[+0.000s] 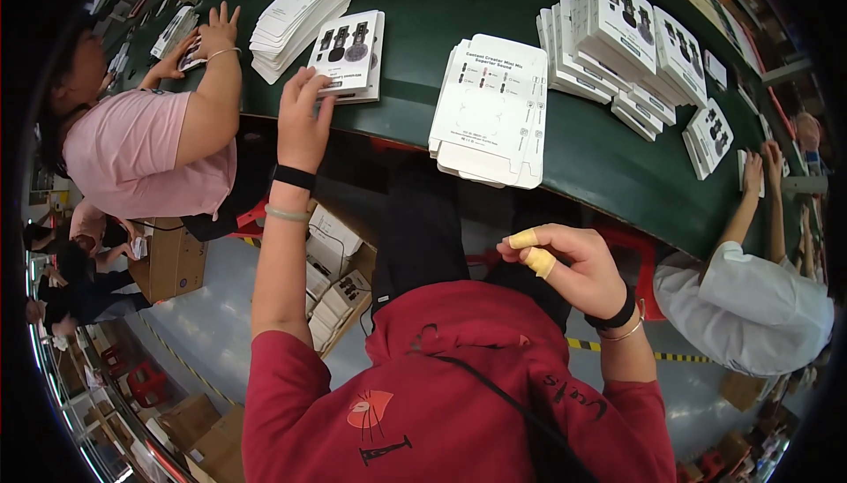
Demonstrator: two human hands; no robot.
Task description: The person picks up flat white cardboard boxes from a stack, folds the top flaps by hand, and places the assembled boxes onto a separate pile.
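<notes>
My left hand (304, 117) is at the near-left corner of a white box (347, 49) with pictures of small black microphones. Its fingers are stretched and slightly apart, the tips at the box's edge; whether they touch it I cannot tell. Beneath that box lies another white piece, beside a leaning stack of flat white cartons (296, 15). My right hand (573, 262) hovers in front of my body, with yellow finger covers on thumb and forefinger. Those two fingers are bent with a gap between them, and nothing shows in it. Ahead of it, a pile of flat printed cartons (490, 117) overhangs the table edge.
Stacks of finished-looking white boxes (622, 29) stand to the right on the green table (401, 68). Co-workers in a pink shirt (132, 152) and a white shirt (750, 307) work on either side. An open cardboard carton (340, 307) holding white boxes sits below on the left.
</notes>
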